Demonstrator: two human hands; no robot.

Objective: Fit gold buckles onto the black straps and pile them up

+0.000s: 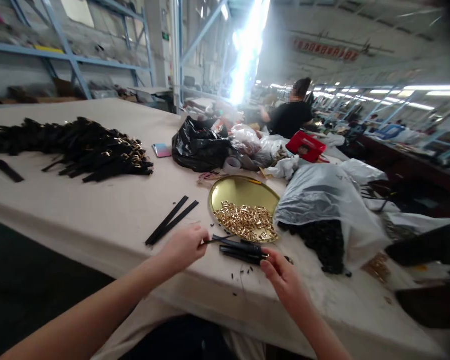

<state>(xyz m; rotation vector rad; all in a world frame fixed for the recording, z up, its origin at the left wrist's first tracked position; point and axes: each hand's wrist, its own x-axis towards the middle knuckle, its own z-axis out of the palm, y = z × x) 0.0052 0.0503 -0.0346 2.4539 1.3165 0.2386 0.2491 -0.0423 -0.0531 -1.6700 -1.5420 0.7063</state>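
Observation:
In the head view my left hand (185,246) is closed, fingers pinched on one end of a thin black strap (219,239). My right hand (281,272) is wrapped round the near ends of several black straps (240,252) lying at the table's front, with a glint of gold metal by the fingertips. Just behind them sits a round gold tray (214,192) bearing a heap of small gold buckles (243,217). Two flat black strips (172,220) lie beyond my left hand. Tiny black bits (242,271) are scattered around the straps.
A large pile of black straps with gold fittings (97,147) covers the table's left. Behind the tray stand a black plastic bag (200,145), clear bags and a red package (306,146). On the right, a translucent bag (318,192) spills black pieces (328,245). A person (290,115) is farther back.

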